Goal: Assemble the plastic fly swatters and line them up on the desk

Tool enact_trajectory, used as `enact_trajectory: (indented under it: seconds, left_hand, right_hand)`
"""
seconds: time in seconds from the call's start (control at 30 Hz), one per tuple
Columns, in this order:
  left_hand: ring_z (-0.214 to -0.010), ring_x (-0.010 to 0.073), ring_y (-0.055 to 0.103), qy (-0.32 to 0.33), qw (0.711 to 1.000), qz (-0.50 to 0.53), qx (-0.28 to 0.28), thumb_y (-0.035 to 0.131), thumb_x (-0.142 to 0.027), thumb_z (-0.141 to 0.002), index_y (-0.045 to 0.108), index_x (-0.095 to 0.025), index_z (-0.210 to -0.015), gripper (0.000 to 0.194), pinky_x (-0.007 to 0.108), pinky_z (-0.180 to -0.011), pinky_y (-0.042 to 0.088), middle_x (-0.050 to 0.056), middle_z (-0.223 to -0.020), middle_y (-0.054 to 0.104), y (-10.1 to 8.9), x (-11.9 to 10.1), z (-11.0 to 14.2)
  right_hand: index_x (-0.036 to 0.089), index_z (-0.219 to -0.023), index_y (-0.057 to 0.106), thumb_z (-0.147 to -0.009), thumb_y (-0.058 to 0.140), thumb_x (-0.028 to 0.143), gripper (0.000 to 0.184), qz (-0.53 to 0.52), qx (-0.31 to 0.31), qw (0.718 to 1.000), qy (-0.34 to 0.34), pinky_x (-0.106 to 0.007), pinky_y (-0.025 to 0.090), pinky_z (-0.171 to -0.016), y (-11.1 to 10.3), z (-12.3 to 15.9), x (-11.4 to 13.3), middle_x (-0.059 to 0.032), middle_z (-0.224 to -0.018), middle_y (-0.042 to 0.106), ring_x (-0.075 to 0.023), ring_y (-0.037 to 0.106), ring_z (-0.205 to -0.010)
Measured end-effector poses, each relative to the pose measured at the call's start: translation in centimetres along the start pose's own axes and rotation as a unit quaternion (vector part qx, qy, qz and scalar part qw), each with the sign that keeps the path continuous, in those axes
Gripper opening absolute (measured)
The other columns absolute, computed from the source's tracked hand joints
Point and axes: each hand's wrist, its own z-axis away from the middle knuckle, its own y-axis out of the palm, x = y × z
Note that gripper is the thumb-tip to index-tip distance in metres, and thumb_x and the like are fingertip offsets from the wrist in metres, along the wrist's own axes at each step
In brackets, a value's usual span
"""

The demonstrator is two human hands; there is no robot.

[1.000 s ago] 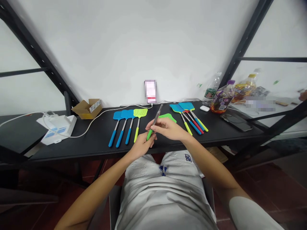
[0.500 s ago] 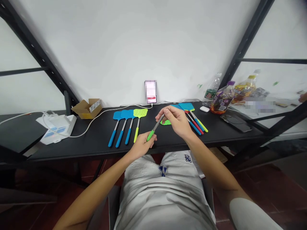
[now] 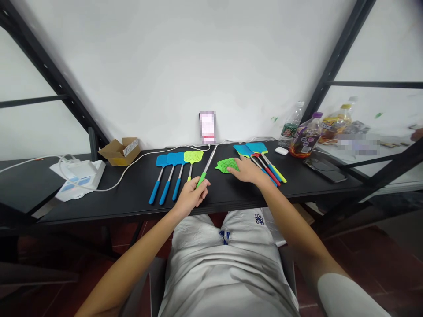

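Observation:
A silver telescopic fly swatter handle (image 3: 209, 164) with a green grip is in my left hand (image 3: 192, 193), its fingers wrapped round the grip. The rod points up and away over the table, with no swatter head on its tip. Flat on the table lies a loose green fly swatter head (image 3: 226, 165), its narrow neck towards the left. My right hand (image 3: 248, 170) is over the right end of that head, thumb and fingers spread apart and seemingly touching it. Several fly swatters (image 3: 175, 157) with blue and yellow heads lie in a row on the left.
More swatters (image 3: 256, 147) overlap at the right. Beyond them are an earbud case (image 3: 281, 150), drink bottles (image 3: 306, 136) and a dark phone (image 3: 325, 170). A lit phone (image 3: 207, 127) leans on the wall. A cardboard box (image 3: 120, 151) and white power strip (image 3: 81, 178) with cables stand left.
The handle's rod has become longer. My right hand has let go of its tip and moved down right to the green head. My left hand has shifted slightly left with the handle.

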Motion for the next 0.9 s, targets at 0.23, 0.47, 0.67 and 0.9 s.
enact_trajectory:
  seconds: [0.23,0.47,0.67,0.9]
  left_hand:
    - [-0.032,0.0059,0.041,-0.001,1.0,0.03,-0.001,0.058,-0.052,-0.094,0.055,-0.018,-0.11,0.038,0.017,-0.033,0.023,-0.007,-0.055,0.056,0.1,-0.1,0.1]
    - [-0.032,0.0059,0.044,-0.001,1.0,0.024,0.007,0.059,-0.053,-0.092,0.054,-0.018,-0.108,0.038,0.016,-0.033,0.025,-0.007,-0.057,0.057,0.2,0.2,0.0]
    - [-0.032,0.006,0.044,-0.001,1.0,0.021,0.004,0.058,-0.052,-0.092,0.053,-0.019,-0.106,0.036,0.016,-0.033,0.025,-0.008,-0.056,0.057,0.2,0.1,0.0]
    - [-0.032,0.0057,0.044,-0.005,1.0,0.016,0.01,0.059,-0.051,-0.092,0.054,-0.018,-0.107,0.036,0.016,-0.033,0.025,-0.008,-0.057,0.056,0.2,0.3,0.0]
  right_hand:
    - [0.009,-0.132,0.058,-0.101,0.033,0.061,0.065,0.124,0.041,0.991,0.028,-0.048,0.04,-0.101,0.8,-0.2,0.7,-0.0284,-0.128,0.061,-0.0419,0.054,-0.125]
    - [0.017,-0.116,0.062,-0.098,0.043,0.064,0.055,0.123,0.007,0.992,0.02,-0.042,0.045,-0.09,0.6,0.0,0.9,-0.0184,-0.112,0.069,-0.0358,0.061,-0.111]
    - [0.013,-0.12,0.056,-0.086,0.068,0.06,0.059,0.075,0.015,0.996,0.045,-0.039,0.047,-0.089,-0.3,0.3,1.2,-0.0222,-0.125,0.063,-0.0353,0.059,-0.117]
    - [0.009,-0.133,0.052,-0.065,0.086,0.058,0.09,-0.016,0.111,0.992,0.063,-0.038,0.051,-0.086,-1.0,-0.2,-0.2,-0.0263,-0.132,0.062,-0.0383,0.065,-0.116]
